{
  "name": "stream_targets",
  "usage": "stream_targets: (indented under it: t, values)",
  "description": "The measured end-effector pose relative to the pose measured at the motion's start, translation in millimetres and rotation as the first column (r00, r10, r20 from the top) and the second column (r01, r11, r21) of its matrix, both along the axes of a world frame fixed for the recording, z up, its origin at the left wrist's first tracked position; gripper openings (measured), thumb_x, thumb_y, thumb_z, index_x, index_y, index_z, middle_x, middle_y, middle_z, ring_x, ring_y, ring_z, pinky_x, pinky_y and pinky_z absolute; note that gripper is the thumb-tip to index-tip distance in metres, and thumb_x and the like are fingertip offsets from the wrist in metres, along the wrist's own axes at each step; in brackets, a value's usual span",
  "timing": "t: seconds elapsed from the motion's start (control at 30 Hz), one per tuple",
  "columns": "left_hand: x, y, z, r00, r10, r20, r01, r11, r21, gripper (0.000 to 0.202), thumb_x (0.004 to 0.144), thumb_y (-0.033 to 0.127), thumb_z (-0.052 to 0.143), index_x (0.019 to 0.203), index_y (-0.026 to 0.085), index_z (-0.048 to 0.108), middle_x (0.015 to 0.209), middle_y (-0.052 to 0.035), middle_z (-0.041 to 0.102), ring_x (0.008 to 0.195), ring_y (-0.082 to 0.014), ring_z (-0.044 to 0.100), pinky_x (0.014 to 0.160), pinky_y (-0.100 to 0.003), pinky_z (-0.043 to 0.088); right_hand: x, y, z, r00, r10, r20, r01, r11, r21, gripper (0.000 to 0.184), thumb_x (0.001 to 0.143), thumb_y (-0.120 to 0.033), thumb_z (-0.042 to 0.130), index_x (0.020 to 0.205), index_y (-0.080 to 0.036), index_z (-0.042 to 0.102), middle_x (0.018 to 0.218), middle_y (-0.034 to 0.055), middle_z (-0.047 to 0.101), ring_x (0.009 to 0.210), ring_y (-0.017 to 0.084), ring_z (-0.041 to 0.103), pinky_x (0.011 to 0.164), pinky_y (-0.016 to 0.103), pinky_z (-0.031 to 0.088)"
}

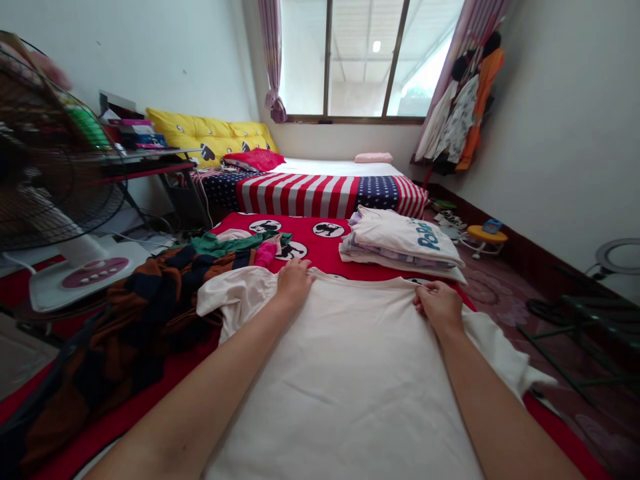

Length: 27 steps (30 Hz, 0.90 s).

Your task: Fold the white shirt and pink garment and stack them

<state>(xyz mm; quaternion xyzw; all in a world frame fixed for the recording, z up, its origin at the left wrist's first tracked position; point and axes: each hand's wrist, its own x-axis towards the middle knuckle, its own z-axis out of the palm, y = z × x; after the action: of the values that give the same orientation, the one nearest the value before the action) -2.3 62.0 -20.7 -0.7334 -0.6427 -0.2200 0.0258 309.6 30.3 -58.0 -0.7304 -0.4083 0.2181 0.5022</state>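
A white T-shirt (360, 360) lies spread on a red cloth with round black-and-white prints (329, 229), its collar edge on the far side. My left hand (296, 280) is closed on the shirt near its left shoulder, fingertips pressed into the fabric. At the opposite shoulder, my right hand (441, 303) pinches the cloth with curled fingers. The shirt's sleeves stick out past both my forearms. Just beyond the collar, to the right, sits a stack of folded clothes (405, 240) topped by a white shirt with blue lettering.
Rumpled dark-and-brown striped clothing (150, 313) and a green garment (215, 245) are heaped on the left. An electric fan (65, 200) stands beyond them. A bed with a striped, starred cover (310, 193) is at the back. On the right floor are a yellow stool (487, 235) and a dark green rack (590, 340).
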Motion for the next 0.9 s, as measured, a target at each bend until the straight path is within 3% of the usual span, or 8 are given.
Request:
stream_targets:
  t: [0.07,0.17,0.3,0.43,0.57,0.7,0.8,0.9]
  values:
    - [-0.5,6.5,6.2,1.000,0.003,-0.014,-0.003,1.000,0.002,0.017,0.081,0.028,0.063,0.094,0.020,0.071,0.094,-0.0077,0.069,0.093,-0.0247,0.062,0.084,-0.034,0.046,-0.6,-0.9,0.7,0.998,0.006,-0.058,-0.005,1.000,0.025,0.007,0.065,-0.021,0.061,0.071,-0.017,0.058,0.051,0.0019,0.064,0.041,0.017,0.061,0.037,0.022,0.047]
    - [2.0,11.4,8.1,1.000,0.000,-0.015,0.001,0.999,0.038,0.015,0.085,0.030,0.059,0.092,0.022,0.069,0.092,-0.0050,0.068,0.088,-0.0223,0.063,0.078,-0.032,0.046,-0.5,-1.5,0.3,0.990,0.005,-0.142,0.005,0.998,0.068,0.007,0.069,-0.021,0.059,0.074,-0.018,0.055,0.056,0.0030,0.067,0.044,0.017,0.064,0.039,0.022,0.050]
    - [3.5,14.4,-5.8,1.000,-0.004,-0.026,0.006,0.996,0.089,0.014,0.087,0.031,0.057,0.093,0.023,0.068,0.094,-0.0055,0.066,0.088,-0.0233,0.062,0.076,-0.032,0.045,0.6,0.4,-3.7,0.988,-0.008,-0.155,0.024,0.995,0.099,0.007,0.070,-0.021,0.058,0.075,-0.017,0.054,0.058,0.0032,0.067,0.046,0.016,0.065,0.040,0.021,0.051]
    - [2.4,18.2,-17.1,1.000,-0.014,-0.017,0.015,0.996,0.089,0.013,0.086,0.028,0.058,0.094,0.022,0.068,0.095,-0.0063,0.065,0.087,-0.0240,0.062,0.074,-0.033,0.045,2.1,2.6,-9.3,0.997,-0.019,-0.070,0.027,0.994,0.110,0.009,0.069,-0.020,0.059,0.077,-0.017,0.055,0.055,0.0019,0.065,0.045,0.017,0.065,0.040,0.021,0.050]
    - [-0.2,14.0,-8.4,0.997,-0.081,0.022,0.076,0.984,0.160,0.018,0.087,0.028,0.058,0.101,0.020,0.065,0.101,-0.0070,0.062,0.095,-0.0221,0.059,0.084,-0.031,0.045,4.4,2.8,-13.6,0.999,-0.025,0.020,0.022,0.991,0.132,0.017,0.072,-0.021,0.058,0.088,-0.018,0.054,0.055,0.0009,0.065,0.045,0.018,0.065,0.043,0.023,0.051]
    - [-15.0,-10.0,4.0,0.960,-0.257,0.111,0.228,0.948,0.223,0.022,0.092,0.031,0.047,0.088,0.018,0.064,0.091,-0.0058,0.062,0.090,-0.0193,0.059,0.085,-0.029,0.045,5.1,1.9,-16.0,0.997,-0.004,0.074,-0.007,0.989,0.148,0.013,0.075,-0.024,0.056,0.086,-0.017,0.056,0.058,0.0025,0.066,0.047,0.018,0.066,0.047,0.024,0.052]
    - [-36.9,-31.3,1.8,0.952,-0.306,0.030,0.303,0.950,0.071,0.032,0.095,0.036,0.040,0.109,0.018,0.062,0.106,-0.0076,0.063,0.101,-0.0201,0.058,0.091,-0.032,0.044,4.9,1.2,-16.6,0.996,0.005,0.094,-0.019,0.989,0.148,0.013,0.075,-0.024,0.056,0.085,-0.016,0.057,0.059,0.0031,0.067,0.048,0.017,0.066,0.049,0.024,0.051]
    - [-56.4,-42.0,-7.8,0.961,-0.251,-0.117,0.243,0.967,-0.074,0.051,0.095,0.042,0.035,0.140,0.017,0.039,0.139,-0.0121,0.048,0.127,-0.0239,0.044,0.107,-0.040,0.032,5.9,1.0,-16.7,0.996,0.008,0.094,-0.022,0.990,0.142,0.013,0.075,-0.024,0.056,0.085,-0.015,0.058,0.059,0.0033,0.067,0.048,0.016,0.066,0.049,0.024,0.052]
